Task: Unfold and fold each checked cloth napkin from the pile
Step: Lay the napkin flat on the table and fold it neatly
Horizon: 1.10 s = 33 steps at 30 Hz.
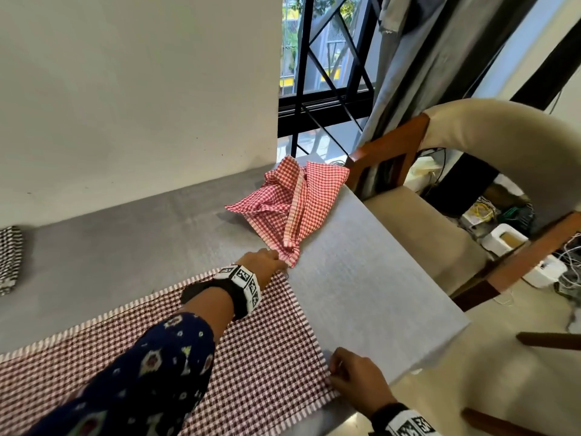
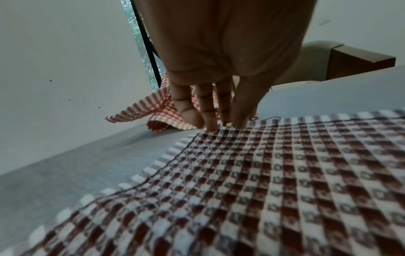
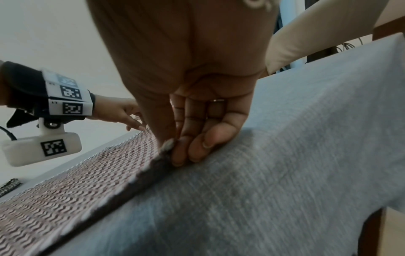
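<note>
A dark red checked napkin [image 1: 251, 357] lies spread flat on the grey table [image 1: 361, 262]. My left hand [image 1: 276, 264] reaches to its far right corner, and in the left wrist view its straight fingers [image 2: 210, 121] press down on that corner of the napkin [image 2: 285, 173]. My right hand [image 1: 338, 374] is at the near right corner. There its thumb and curled fingers [image 3: 197, 149] pinch the napkin's edge [image 3: 109, 164]. A crumpled bright red checked napkin [image 1: 292, 202] lies just beyond my left hand, at the far table edge.
A folded black-and-white checked cloth [image 1: 9, 259] lies at the far left of the table by the wall. A beige upholstered chair with a wooden frame [image 1: 503, 146] stands close to the right table edge. Window bars and a curtain are behind the red napkin.
</note>
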Motion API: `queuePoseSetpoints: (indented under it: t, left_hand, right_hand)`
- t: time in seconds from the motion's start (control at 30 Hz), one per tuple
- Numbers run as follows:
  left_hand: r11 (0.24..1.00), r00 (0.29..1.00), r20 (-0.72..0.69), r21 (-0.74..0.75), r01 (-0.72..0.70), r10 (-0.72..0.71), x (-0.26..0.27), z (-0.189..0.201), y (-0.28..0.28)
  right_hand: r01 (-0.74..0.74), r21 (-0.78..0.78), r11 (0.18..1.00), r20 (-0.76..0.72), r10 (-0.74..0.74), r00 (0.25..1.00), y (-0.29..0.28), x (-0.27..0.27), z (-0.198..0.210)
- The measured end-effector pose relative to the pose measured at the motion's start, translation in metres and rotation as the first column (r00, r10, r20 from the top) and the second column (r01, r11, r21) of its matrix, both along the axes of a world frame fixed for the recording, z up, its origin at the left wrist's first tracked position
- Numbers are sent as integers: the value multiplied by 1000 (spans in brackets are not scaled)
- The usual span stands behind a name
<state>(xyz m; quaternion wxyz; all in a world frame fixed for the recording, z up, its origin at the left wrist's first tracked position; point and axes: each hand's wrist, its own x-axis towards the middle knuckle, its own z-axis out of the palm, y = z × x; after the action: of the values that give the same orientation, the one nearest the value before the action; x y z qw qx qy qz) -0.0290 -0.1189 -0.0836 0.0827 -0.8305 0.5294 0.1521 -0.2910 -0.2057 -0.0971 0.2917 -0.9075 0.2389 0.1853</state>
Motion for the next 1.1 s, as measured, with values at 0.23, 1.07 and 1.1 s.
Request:
queuePoseSetpoints:
  t: [0.23,1.07,1.1]
  left_hand:
    - [988,985,113,-101,-120,131,9,23,1]
    - [369,440,-749,-278,-887,495,15,53,345]
    - [366,437,-744,-274,-889,506,14,51,359]
  right_hand:
    - [-82,52,995,-1,82,997,-5,0,9]
    - [-609,61,791,88,603,793,297,57,67]
    - [-621,65,781,92,615,783,311,58,65]
